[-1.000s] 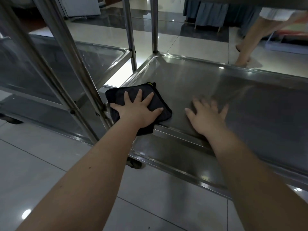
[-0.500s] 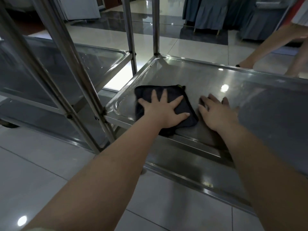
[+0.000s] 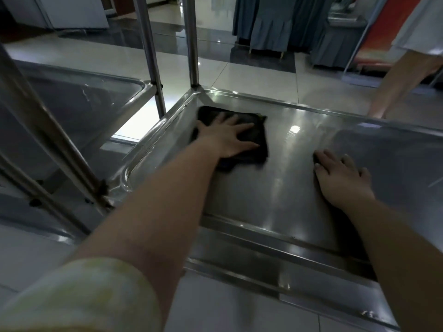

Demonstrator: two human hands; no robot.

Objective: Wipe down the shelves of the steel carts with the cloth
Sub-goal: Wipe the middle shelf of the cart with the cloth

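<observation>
Head view: steel shelf [image 3: 299, 188] reflecting lights, glossy tiled floor [image 3: 251, 75] beyond.

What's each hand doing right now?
Left hand: open, pressing flat on the cloth.
Right hand: open, flat on the shelf.

- A single view, worn on the person's head, looks forward and steeply down onto a shiny rimmed steel cart shelf [image 3: 275, 188] at centre frame.
- It sits close: the left forearm [image 3: 167, 200] and right forearm [image 3: 395, 236] enter from the bottom edge.
- The wide angle tilts the round steel cart posts [image 3: 191, 44] at upper left.
</observation>
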